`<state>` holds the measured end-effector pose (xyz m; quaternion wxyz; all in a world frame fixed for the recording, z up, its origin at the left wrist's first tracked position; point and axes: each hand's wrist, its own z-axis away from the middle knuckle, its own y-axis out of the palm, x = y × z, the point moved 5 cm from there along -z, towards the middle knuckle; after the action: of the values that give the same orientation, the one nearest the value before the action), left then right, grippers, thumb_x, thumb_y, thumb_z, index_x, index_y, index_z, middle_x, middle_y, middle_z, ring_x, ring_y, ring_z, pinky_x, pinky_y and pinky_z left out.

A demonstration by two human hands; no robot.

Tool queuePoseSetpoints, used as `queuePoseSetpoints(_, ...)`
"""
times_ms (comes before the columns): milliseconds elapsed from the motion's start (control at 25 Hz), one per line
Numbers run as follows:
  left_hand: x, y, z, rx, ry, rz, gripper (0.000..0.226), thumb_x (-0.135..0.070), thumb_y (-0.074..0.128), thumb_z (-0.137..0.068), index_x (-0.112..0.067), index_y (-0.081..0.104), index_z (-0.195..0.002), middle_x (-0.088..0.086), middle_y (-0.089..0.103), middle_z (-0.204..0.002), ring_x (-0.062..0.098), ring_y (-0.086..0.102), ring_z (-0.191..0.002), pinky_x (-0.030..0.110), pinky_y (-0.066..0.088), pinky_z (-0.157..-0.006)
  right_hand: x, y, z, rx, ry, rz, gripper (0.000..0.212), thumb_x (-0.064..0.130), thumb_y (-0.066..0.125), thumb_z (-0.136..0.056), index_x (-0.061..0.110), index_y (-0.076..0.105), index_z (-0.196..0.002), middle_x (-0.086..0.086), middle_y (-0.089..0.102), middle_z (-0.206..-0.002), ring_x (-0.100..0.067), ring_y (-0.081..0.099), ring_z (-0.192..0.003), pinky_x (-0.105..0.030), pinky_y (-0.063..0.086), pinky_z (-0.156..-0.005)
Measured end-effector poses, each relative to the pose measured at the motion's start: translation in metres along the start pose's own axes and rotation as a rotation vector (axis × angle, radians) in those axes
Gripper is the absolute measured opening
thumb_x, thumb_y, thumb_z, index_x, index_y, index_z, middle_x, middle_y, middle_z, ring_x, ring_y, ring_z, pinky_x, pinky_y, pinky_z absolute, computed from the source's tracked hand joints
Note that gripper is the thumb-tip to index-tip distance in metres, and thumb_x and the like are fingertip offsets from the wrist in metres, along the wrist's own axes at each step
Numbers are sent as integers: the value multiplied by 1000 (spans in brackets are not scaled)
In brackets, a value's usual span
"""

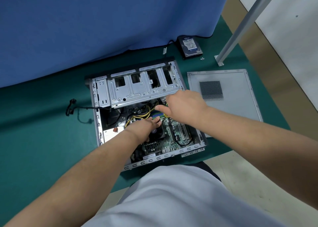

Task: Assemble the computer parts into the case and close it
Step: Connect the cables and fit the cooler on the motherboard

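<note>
Inside the open case (148, 116), which lies on its side on the green surface (43, 132), I have both hands down among the parts. My left hand (146, 126) rests over the cooler fan (157, 132) with its fingers stretched toward the memory slots (157, 114), apart and gripping nothing I can make out. My right hand (185, 106) is curled round a yellow-handled tool (166, 114), thumb pointing toward the yellow cables (146, 114); the tool's tip is hidden under the hand.

From here I judge the main risk is the tool slipping onto the motherboard (165, 140) and scratching it, since I cannot see where the tip sits. The loose yellow cables just beside my left fingers could snag, or get trapped under the drive cage (142, 87) at the case's far side. Leaning weight on the fan could strain its mounts.

Outside the case, the black cable (75, 109) trailing from its left wall could be pinched when closing. The side panel (223, 95) lies just right of the case. The hard drive (190, 46) sits beyond its far right corner, not yet fitted, with small screws (201, 58) near it that could easily be knocked off and lost.
</note>
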<state>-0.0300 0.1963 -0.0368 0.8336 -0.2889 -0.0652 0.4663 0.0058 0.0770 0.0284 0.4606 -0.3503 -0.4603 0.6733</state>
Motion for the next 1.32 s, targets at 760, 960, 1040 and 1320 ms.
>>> queuePoseSetpoints(760, 5, 11, -3, -121, 19, 66, 86, 6, 59, -95, -21, 13, -163, -2, 5, -170, 22, 21, -154, 37, 31, -118, 22, 5, 6, -101, -33, -316, 39, 41, 57, -100, 17, 36, -123, -6, 52, -96, -29, 53, -76, -36, 39, -59)
queuePoseSetpoints(960, 2, 10, -9, -47, 3, 8, 88, 1, 59, -98, -19, 2, -163, -1, -11, -170, 22, 6, -157, 37, 24, -121, 12, 11, 15, -129, -101, -429, 35, 19, 61, -95, 20, 40, -123, 2, 53, -86, -22, 56, -74, -35, 40, -55)
queuePoseSetpoints(1040, 3, 9, -14, -29, -11, -2, 89, -1, 59, -99, -18, -1, -162, -1, -14, -169, 22, 3, -157, 37, 22, -122, 3, 11, 17, -160, -76, -445, 33, 21, 61, -95, 20, 43, -122, 8, 49, -78, -13, 52, -67, -30, 31, -50)
queuePoseSetpoints(1320, 23, 34, -47, -125, 20, 7, 97, 2, 66, -92, -24, 6, -163, -6, -8, -169, 23, 10, -156, 38, 30, -119, -14, 16, 31, -167, -8, -506, 26, 29, 62, -89, 28, 43, -106, 6, 52, -70, -11, 49, -58, -32, 27, -48)
